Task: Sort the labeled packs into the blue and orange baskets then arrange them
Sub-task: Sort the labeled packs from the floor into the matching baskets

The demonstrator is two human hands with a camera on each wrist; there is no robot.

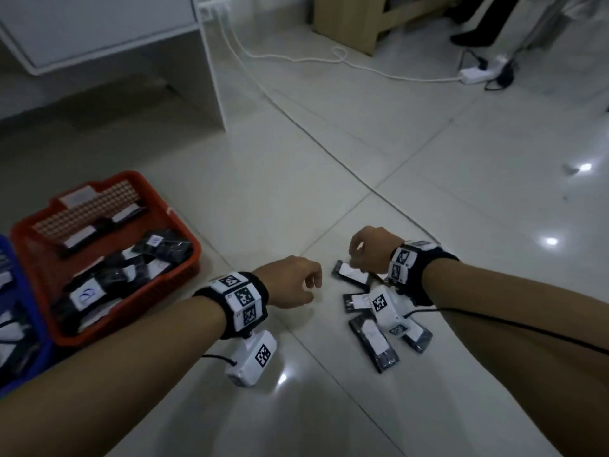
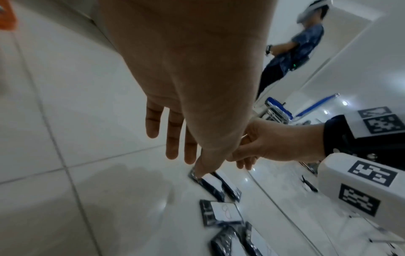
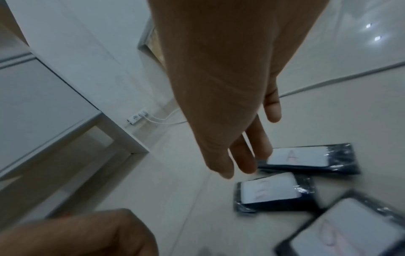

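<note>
Down on the floor tiles, the right hand point(image 1: 369, 245) reached, fingers loose, over the "A" pack point(image 3: 306, 158); the left hand point(image 1: 290, 282) hovered relaxed just beside it.

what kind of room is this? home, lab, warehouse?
Probably an office or lab room used for data collection, not a warehouse. Glossy tiled floor, a power strip with cables trailing across it, white furniture, and a second person wearing wrist gear and a headset.

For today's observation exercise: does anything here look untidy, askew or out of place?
Yes. Several labeled packs lie loose on the floor tiles at mixed angles, some overlapping, below the right hand. In the orange basket the near packs sit jumbled, not lined up.
</note>
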